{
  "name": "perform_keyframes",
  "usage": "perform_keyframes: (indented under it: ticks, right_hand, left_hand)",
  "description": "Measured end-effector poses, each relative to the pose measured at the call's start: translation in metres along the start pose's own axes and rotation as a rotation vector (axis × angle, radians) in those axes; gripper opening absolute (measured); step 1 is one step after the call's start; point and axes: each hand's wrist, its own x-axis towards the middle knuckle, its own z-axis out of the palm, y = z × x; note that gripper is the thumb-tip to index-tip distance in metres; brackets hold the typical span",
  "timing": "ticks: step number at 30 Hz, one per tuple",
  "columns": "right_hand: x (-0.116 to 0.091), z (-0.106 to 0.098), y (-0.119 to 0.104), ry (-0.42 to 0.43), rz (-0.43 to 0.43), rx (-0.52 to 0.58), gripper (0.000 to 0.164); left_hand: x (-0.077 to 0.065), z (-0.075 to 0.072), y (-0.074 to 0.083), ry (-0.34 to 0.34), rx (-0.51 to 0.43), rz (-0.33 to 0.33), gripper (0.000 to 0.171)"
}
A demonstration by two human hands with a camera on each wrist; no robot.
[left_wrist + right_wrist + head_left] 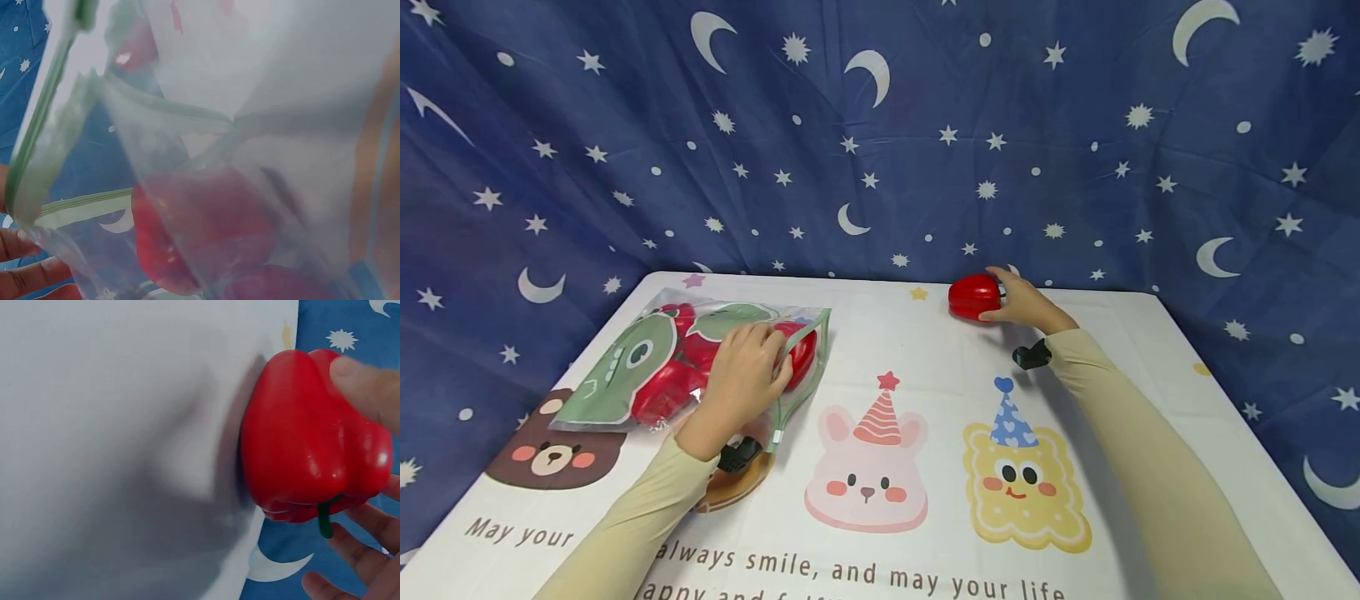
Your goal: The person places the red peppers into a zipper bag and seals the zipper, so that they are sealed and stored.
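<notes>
A clear zip bag with green dinosaur prints lies at the left of the table, with several red toy vegetables inside. My left hand grips its zip edge, and the mouth gapes in the left wrist view, where fingers show at the edge. A red pepper sits inside near that mouth. At the table's back edge, my right hand holds a red toy bell pepper from its stem end. The right wrist view shows the thumb on its side and a short green stem.
A white tablecloth with printed cartoon animals and lettering covers the table. Behind it hangs a dark blue curtain with moons and stars. A black wrist camera sits below the right wrist, another by the left.
</notes>
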Motion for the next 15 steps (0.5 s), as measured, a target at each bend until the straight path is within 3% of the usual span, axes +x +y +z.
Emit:
perform_keyframes:
  ticks: [10,15]
  right_hand:
    - [0.0013,0.0021,0.0031,0.068,-0.003,-0.047,0.080]
    - [0.0026,0.0064,0.0051,0.076,0.017,0.004,0.078]
  left_hand:
    - [0.0006,-0.0015,0.0011,-0.017,-0.003,-0.009,0.017]
    - [0.0009,-0.0011,0.0012,-0.025,-0.004,-0.014,0.017]
